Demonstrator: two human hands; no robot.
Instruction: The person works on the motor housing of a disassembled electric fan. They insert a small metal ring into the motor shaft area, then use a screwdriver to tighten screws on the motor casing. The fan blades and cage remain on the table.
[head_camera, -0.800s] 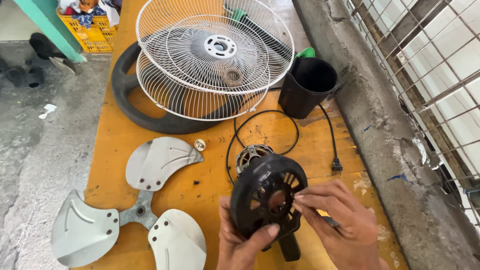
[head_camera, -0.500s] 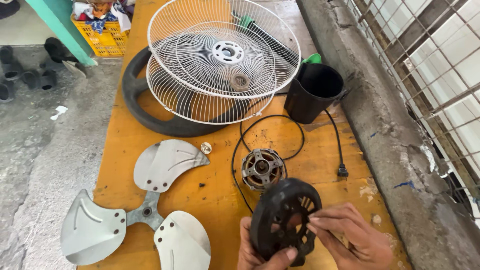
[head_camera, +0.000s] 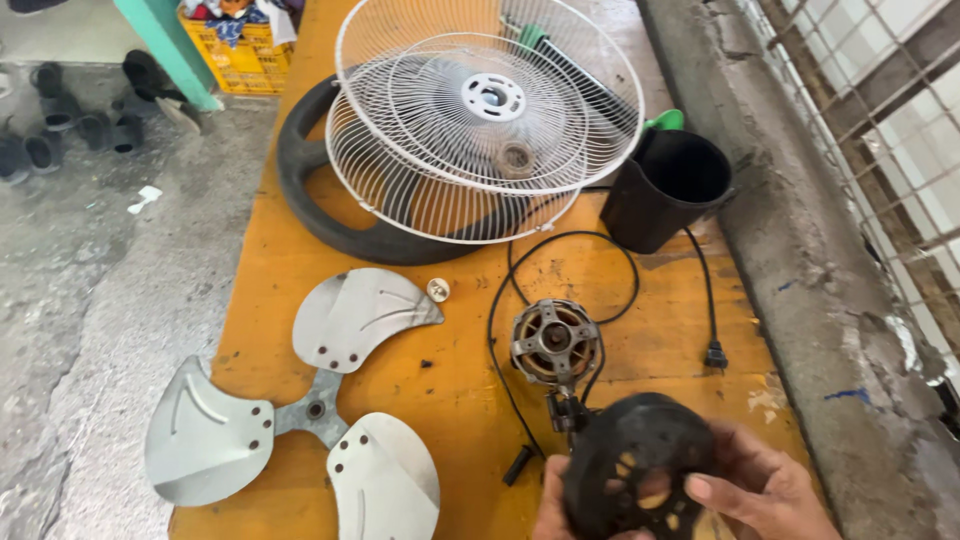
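Note:
Both hands grip a round black plastic motor cover (head_camera: 635, 465) with cut-out holes at the bottom edge of the view. My left hand (head_camera: 555, 505) holds its lower left rim, mostly out of frame. My right hand (head_camera: 765, 490) clasps its right side, thumb on the front face. Just above the cover, the bare fan motor (head_camera: 555, 342) with copper windings lies on the orange table (head_camera: 300, 290), its black power cord (head_camera: 700, 290) looping away to a plug.
A three-blade metal fan blade (head_camera: 310, 410) lies at the left with a small silver knob (head_camera: 437, 290) by it. Two white wire grilles (head_camera: 480, 120) rest on a black ring base (head_camera: 320, 215). A black cup-shaped housing (head_camera: 665, 190) stands right. A concrete ledge (head_camera: 800, 250) borders the table.
The black cover came off the motor and moved down toward me in both hands, leaving the motor exposed on the table. The camera view shifted closer.

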